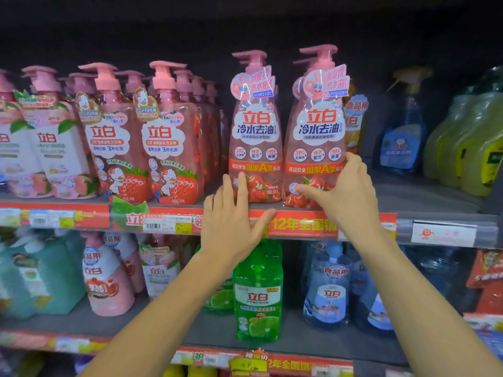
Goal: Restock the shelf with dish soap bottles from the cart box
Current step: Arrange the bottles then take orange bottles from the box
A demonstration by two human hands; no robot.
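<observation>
Two pink pump bottles of dish soap with cherry labels stand side by side at the front of the upper shelf [435,210]. My right hand [340,191] grips the lower part of the right cherry bottle [317,131], thumb across its front. My left hand [234,221] rests open at the shelf edge, its fingertips touching the base of the left cherry bottle [254,131]. More bottles of the same kind stand behind the right one. The cart box is out of view.
Pink strawberry soap bottles [168,148] fill the shelf to the left. A blue spray bottle [402,131] and yellow-green bottles [468,142] stand to the right, with a gap of bare shelf between. Below are a green lime bottle [257,292] and blue bottles [326,289].
</observation>
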